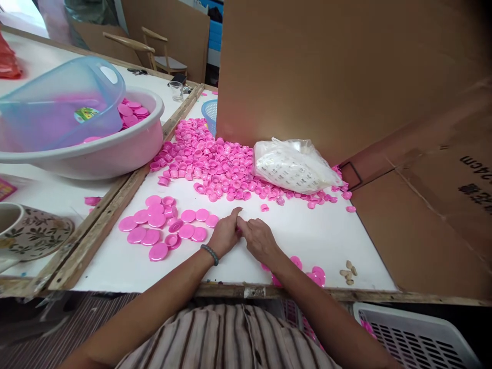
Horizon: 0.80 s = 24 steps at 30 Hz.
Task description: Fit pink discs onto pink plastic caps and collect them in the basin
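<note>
My left hand (225,233) and my right hand (258,238) meet at the middle of the white table (315,236), fingers curled together around a small pink piece that is mostly hidden. A bead bracelet (210,254) circles my left wrist. Just left of my left hand lies a group of flat pink lids (161,225). Behind my hands spreads a large heap of small pink caps (215,159). A few pink lids (317,275) lie by my right forearm.
A clear plastic bag (294,165) rests on the heap. A pink basin (115,148) with a blue tub (57,105) stands at left, a patterned mug (26,230) below. Cardboard walls (346,66) close the back and right. A white crate (415,338) sits below right.
</note>
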Tool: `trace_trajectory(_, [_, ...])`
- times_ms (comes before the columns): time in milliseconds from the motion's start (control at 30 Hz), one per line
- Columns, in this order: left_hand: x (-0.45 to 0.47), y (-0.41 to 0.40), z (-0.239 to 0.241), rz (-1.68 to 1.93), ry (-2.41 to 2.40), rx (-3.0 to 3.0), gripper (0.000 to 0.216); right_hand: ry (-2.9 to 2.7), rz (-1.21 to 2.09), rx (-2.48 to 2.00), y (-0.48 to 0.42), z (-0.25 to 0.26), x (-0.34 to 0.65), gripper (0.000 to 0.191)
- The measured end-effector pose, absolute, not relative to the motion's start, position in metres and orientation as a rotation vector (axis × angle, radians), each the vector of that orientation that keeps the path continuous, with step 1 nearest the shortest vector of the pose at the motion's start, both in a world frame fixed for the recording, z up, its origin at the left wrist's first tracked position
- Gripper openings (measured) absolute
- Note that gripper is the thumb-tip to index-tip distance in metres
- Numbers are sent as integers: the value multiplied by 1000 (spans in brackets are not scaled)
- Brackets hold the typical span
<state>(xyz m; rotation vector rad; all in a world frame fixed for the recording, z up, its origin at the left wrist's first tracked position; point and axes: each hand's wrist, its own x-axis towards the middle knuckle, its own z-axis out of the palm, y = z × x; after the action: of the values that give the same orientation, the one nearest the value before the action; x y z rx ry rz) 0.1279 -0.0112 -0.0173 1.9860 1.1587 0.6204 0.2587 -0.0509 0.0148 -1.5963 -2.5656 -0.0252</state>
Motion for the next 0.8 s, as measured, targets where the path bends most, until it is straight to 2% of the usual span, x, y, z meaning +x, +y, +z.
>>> trace_trajectory(100, [126, -9, -19, 670, 1121, 1954, 61, -2436, 135, -1665, -49, 15, 262, 41])
trace_trajectory(200, [124, -7, -19, 740, 1065, 1873, 57, -2013, 529, -1766, -45, 12, 271, 37])
trace_trajectory(300, [122, -6, -16, 764, 1023, 1725, 35, -1563, 919, -1757, -40, 8, 279, 31])
trace_trajectory(367, [123, -6, -13, 755, 1055, 1647, 21, -1487, 1011, -1723, -38, 7, 282, 27])
trace_trajectory(600, [130, -2, -7, 623, 1257, 1393, 19, -2091, 464, -1573, -42, 6, 285, 20])
trace_trajectory(800, [134, 3, -9, 517, 1279, 1162, 33, -2247, 407, -1482, -32, 0, 290, 9])
